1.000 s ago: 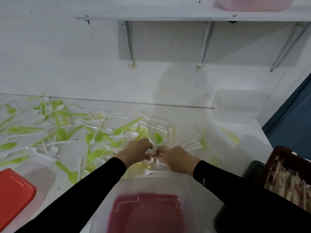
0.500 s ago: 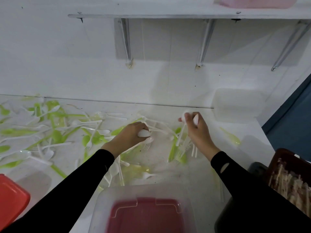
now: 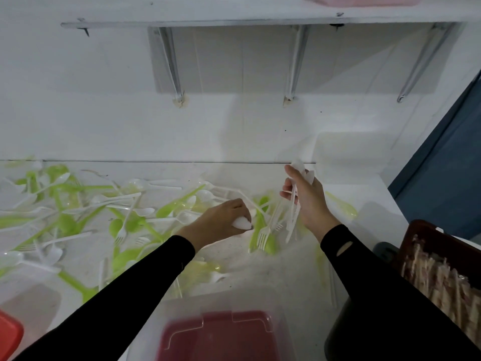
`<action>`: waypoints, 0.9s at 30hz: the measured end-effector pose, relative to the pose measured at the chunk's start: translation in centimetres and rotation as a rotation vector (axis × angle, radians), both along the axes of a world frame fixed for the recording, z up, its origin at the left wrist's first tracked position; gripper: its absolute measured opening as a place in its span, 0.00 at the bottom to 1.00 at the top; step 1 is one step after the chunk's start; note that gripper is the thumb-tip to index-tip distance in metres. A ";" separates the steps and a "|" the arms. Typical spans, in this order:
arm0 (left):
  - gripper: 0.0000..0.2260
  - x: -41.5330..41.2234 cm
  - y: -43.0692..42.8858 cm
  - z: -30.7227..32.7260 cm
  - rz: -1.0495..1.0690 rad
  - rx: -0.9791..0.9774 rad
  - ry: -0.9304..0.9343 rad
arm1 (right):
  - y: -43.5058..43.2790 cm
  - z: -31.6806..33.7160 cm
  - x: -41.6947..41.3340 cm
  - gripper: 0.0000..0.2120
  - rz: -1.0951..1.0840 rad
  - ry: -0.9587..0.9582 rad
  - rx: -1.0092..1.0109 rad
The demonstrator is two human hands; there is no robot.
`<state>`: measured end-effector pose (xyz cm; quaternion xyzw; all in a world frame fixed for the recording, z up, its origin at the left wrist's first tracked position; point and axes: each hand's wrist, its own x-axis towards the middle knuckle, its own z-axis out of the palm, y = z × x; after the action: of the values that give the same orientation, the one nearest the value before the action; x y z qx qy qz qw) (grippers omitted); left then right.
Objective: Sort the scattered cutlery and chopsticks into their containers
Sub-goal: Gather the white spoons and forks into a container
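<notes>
The person leans over the white bench point(image 3: 260, 272), both black sleeves reaching in from the near edge. The left hand point(image 3: 221, 221) is low over the middle of the bench, its fingers point(image 3: 240, 207) curled down round a white spoon point(image 3: 242, 224) — only the pale bowl shows under the knuckles. The right hand point(image 3: 308, 201) is held higher, a little to the right, fingers point(image 3: 287, 192) clamped on a bundle of white cutlery point(image 3: 293, 217). Its bowls stick up above the fist and its handles hang down toward the bench.

The scattered cutlery point(image 3: 78, 212), green and white spoons and forks lying crosswise, covers the left and middle of the bench back to the wall. Between the two hands a white fork point(image 3: 263, 234) lies on green pieces. A lone green spoon point(image 3: 341, 204) lies right of the right hand, apart from the heap.

At the near edge, between the arms, stands a clear container point(image 3: 281, 308) with a red lid point(image 3: 216, 334) in or under it — I cannot tell which. Another red lid point(image 3: 9, 337) shows at the near left corner. On the right a brown basket point(image 3: 429, 229) holds chopsticks point(image 3: 440, 280). A second clear container point(image 3: 348, 155) sits far right against the wall.
</notes>
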<state>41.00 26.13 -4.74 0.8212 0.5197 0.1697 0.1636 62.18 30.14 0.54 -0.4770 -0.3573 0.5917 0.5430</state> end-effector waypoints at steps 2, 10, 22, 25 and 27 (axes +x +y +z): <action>0.09 0.5 0.3 0.1 -0.015 -0.006 -0.128 | 0.2 -0.3 0.0 0.05 0.011 0.044 -0.038; 0.06 0.4 0.7 3.2 0.291 -0.128 -0.565 | -0.7 -0.8 -1.1 0.06 0.217 -0.111 -0.099; 0.03 1.0 1.8 5.7 0.594 -0.064 -1.156 | -0.5 -0.4 -1.6 0.06 0.192 0.057 -0.228; 0.01 2.8 1.0 6.0 0.540 -0.094 -1.360 | -0.7 -0.3 -1.6 0.12 0.193 0.151 -0.324; 0.02 3.7 0.5 5.9 0.572 -0.113 -1.445 | -0.8 -0.2 -1.5 0.13 0.193 0.164 -0.377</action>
<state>44.70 26.62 1.16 0.3316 0.4836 0.6716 0.4530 60.63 29.32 0.35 -0.4839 -0.2389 0.7341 0.4121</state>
